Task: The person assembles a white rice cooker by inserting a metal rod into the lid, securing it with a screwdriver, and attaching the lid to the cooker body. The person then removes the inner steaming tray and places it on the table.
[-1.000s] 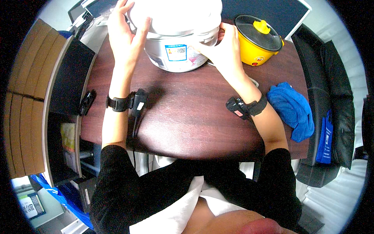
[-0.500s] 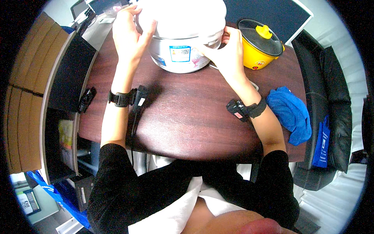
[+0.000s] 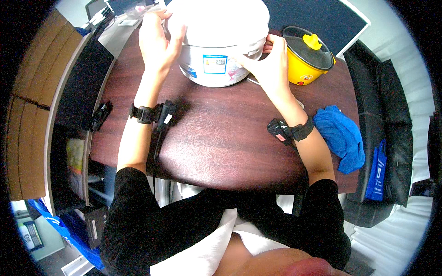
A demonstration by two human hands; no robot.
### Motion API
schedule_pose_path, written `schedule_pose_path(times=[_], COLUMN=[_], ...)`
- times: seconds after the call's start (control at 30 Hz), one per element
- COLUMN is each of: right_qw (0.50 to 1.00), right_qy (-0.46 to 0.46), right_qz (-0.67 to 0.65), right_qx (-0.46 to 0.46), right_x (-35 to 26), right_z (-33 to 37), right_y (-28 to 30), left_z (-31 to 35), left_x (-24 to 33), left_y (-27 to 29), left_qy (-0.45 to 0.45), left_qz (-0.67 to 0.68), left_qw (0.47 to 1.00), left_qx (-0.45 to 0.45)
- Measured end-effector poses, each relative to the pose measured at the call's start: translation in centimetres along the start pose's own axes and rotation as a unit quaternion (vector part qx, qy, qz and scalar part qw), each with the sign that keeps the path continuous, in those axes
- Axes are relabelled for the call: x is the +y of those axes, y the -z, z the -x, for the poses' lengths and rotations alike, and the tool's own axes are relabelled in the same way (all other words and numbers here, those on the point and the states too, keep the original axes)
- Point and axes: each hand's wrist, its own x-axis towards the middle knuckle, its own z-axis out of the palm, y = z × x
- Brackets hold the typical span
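Note:
A white, rounded rice cooker (image 3: 218,39) with a blue-edged label on its front stands at the far side of the table, its top cut off by the picture's edge. My left hand (image 3: 159,46) is curved against its upper left side, near the lid's rim, thumb toward the front. On the other side my right hand (image 3: 271,66) grips the cooker's lower right, thumb in front and fingers bent round behind, partly hidden. Black straps with small devices are on both wrists. Just right of my right hand sits a yellow pot (image 3: 304,62) with a dark glass lid and yellow knob.
A crumpled blue cloth (image 3: 340,138) lies at the right of the dark wooden table (image 3: 221,138). A black object (image 3: 101,116) rests at the left edge. Shelving and cardboard boxes (image 3: 27,138) stand to the left, a black sofa (image 3: 391,133) to the right, a dark partition (image 3: 308,14) behind.
The whole view has shifted slightly. Both hands stay on the rice cooker, with no clear movement of it on the table.

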Motion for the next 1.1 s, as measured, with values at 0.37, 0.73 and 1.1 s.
schedule_pose_path(times=[0.37, 0.73, 1.1], right_qw=[0.996, 0.996, 0.935], right_qy=[0.067, -0.057, 0.003], right_qz=[0.02, -0.013, -0.346], right_qx=[-0.057, -0.069, 0.075], right_x=[-1.9, -7.0, 0.2], right_z=[-8.7, -14.2, -13.3], right_y=[5.0, -1.6, 3.2], left_z=[-0.2, 2.3, 0.5], left_x=[1.9, -0.7, 2.0], left_y=[-1.1, -1.3, 1.7], left_qy=[0.382, 0.256, 0.028], left_qz=[0.34, 0.31, 0.077], left_qw=[0.86, 0.916, 0.995], left_qx=[0.007, -0.006, 0.059])
